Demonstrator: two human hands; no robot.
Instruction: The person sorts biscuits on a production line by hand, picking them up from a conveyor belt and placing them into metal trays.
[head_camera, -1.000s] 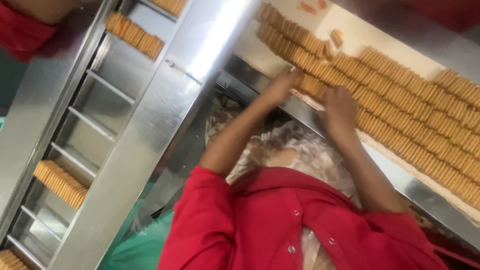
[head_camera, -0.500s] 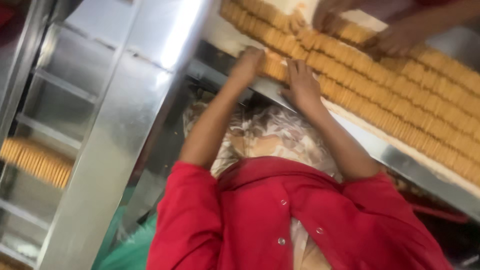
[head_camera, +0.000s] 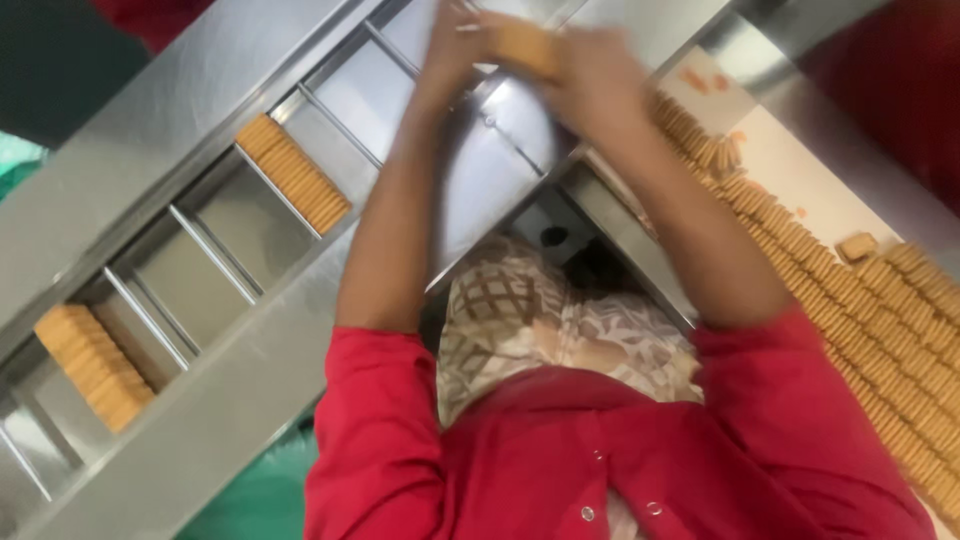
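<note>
- A stack of biscuits (head_camera: 525, 45) is pressed endwise between the left hand (head_camera: 455, 45) and right hand (head_camera: 590, 70), its long axis running hand to hand.
- It sits above the steel pocketed conveyor (head_camera: 200, 230), whose nearest bare pocket lies lower left, closer to the left hand.

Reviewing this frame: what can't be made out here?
Head view only:
- Biscuit stack between left hand and right hand: motion blur hides its count and the fingers' grip.
- Compartment under the hands: covered by them.
- Biscuit rows: cut off by the right edge.
</note>
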